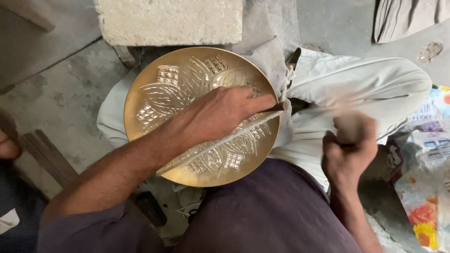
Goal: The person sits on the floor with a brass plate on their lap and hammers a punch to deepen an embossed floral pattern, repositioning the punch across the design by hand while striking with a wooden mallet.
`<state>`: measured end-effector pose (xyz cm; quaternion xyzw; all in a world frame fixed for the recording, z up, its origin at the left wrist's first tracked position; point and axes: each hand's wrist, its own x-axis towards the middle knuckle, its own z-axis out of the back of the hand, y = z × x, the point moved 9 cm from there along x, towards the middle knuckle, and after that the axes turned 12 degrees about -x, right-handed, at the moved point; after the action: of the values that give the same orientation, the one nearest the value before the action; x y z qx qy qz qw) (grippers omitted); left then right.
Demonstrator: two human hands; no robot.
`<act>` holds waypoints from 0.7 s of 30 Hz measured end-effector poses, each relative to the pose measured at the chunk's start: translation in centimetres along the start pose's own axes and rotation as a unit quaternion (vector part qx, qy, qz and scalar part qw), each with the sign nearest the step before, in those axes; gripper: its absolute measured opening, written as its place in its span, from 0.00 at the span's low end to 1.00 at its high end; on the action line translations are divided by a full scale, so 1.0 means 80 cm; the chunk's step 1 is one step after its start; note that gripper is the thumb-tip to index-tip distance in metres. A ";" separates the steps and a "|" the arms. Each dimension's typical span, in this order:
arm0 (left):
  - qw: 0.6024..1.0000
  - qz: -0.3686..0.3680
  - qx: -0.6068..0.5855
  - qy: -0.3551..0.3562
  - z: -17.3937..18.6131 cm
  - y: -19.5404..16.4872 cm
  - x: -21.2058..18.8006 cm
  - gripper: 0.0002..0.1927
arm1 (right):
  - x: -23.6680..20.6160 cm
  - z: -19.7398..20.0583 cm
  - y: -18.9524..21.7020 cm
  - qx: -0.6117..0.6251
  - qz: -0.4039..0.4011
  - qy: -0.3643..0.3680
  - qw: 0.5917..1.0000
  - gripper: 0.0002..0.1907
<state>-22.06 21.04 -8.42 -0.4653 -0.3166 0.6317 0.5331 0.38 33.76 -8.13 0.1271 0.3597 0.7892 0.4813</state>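
You sit in a rough metalworking workshop, down on a stained concrete floor (65,93). A pale stone block (168,21) stands by your knees, an engraved brass plate (187,79) lies across your lap, and crumpled printed wrappers (424,178) litter the floor beside you.

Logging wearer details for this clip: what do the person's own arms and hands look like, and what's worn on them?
Both hands are bare: no gloves, rings or watch visible. The left hand shows a bare forearm with a dark purple sleeve pushed up near the elbow. The right hand is motion-blurred; its forearm is bare as far as the frame shows.
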 end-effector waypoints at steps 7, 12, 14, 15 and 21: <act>0.999 -0.027 0.016 -0.008 0.001 -0.003 0.002 0.20 | -0.002 0.000 0.006 -0.007 0.030 -0.010 0.999 0.24; 0.999 -0.001 0.042 0.023 -0.009 0.005 0.008 0.20 | -0.001 0.011 0.037 -0.080 0.092 -0.032 0.992 0.25; 0.999 0.005 0.040 0.026 -0.011 0.005 0.009 0.20 | 0.003 0.018 0.029 -0.052 0.045 -0.047 0.997 0.24; 0.999 -0.005 0.036 0.016 -0.008 0.002 0.009 0.21 | 0.004 0.018 0.003 0.103 -0.063 -0.051 0.991 0.26; 0.997 -0.048 0.011 -0.061 0.012 -0.016 -0.008 0.21 | 0.021 0.011 0.015 -0.302 0.131 0.019 0.944 0.23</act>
<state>-22.46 20.80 -6.72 -0.4041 -0.3637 0.6363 0.5473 -0.76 35.23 -6.92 0.0065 0.0942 0.9192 0.3824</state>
